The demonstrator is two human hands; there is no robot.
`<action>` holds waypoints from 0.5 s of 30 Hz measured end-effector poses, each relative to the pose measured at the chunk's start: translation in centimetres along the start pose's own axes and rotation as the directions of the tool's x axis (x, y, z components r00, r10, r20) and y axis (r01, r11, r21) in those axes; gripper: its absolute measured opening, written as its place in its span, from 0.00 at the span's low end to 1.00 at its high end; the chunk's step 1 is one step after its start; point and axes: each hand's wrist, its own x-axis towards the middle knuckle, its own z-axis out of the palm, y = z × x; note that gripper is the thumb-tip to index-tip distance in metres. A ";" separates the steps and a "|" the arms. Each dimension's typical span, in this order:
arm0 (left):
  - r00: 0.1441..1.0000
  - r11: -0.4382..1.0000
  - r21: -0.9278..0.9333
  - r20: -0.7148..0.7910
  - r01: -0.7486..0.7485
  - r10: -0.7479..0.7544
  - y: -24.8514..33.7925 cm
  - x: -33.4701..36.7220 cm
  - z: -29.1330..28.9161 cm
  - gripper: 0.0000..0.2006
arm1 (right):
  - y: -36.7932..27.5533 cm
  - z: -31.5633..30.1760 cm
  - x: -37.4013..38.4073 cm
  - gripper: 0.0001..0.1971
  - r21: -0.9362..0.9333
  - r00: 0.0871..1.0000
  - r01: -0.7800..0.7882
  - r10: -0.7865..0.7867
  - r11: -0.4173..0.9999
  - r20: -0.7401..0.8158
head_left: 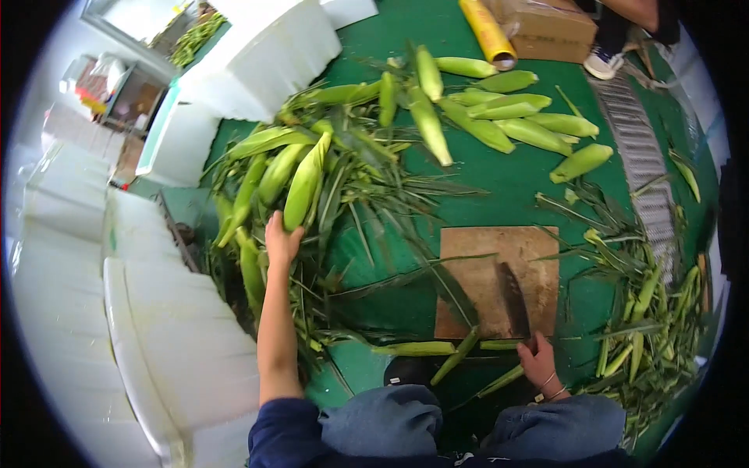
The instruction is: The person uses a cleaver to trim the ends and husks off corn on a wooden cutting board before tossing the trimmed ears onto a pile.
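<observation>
Cardboard box [552, 31] bears faint print.
Left hand [282, 242] extended forward, grip pinching base of corn ear [303, 189]; right hand [538, 363] low, grip around knife [512, 300] handle.

My bare left hand [282, 239] grips a plump green-husked corn ear [305, 184] by its lower end; my bare right hand [538, 363] holds a dark long-bladed knife [513, 300] over a square brown board [490, 287].

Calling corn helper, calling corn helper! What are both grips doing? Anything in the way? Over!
Left grip at near end of green corn ear, hold unclear. Right grip holding dark knife. Long leaf across cutting board's left edge.
</observation>
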 end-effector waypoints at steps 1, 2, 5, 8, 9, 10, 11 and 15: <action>0.999 0.983 -0.183 0.033 -0.009 0.015 5.1 -1.6 -0.9 0.22 | 0.3 -1.3 -0.3 0.12 -0.057 0.995 0.010 -0.015 0.998 -0.095; 0.995 0.965 -0.251 0.047 -0.077 0.092 10.1 -3.4 -0.9 0.20 | -0.9 -3.0 -0.8 0.12 -0.050 0.982 0.011 -0.021 0.999 -0.188; 0.922 0.944 -0.258 0.271 -0.206 0.275 19.0 -10.3 -1.1 0.21 | 0.6 -5.5 -1.2 0.13 0.111 0.933 -0.085 0.118 0.990 -0.339; 0.730 0.849 -0.321 0.436 -0.420 0.526 24.3 -14.3 2.4 0.21 | -1.0 -5.0 0.4 0.13 0.121 0.899 -0.032 0.082 0.992 -0.431; 0.647 0.801 -0.341 0.472 -0.492 0.598 24.2 -15.6 4.4 0.21 | -2.7 -4.2 1.5 0.13 0.158 0.891 0.057 0.021 0.986 -0.453; 0.619 0.785 -0.372 0.483 -0.495 0.619 24.4 -16.9 5.6 0.21 | -3.5 -5.0 2.4 0.13 0.142 0.877 0.133 -0.050 0.981 -0.478; 0.583 0.804 -0.354 0.557 -0.477 0.591 24.4 -17.7 6.9 0.21 | -5.6 -5.8 3.2 0.07 -0.040 0.864 0.230 -0.223 0.972 -0.452; 0.545 0.815 -0.268 0.632 -0.513 0.551 23.5 -19.0 8.1 0.21 | -13.2 -5.5 4.2 0.09 0.135 0.710 0.611 -0.465 0.780 -0.529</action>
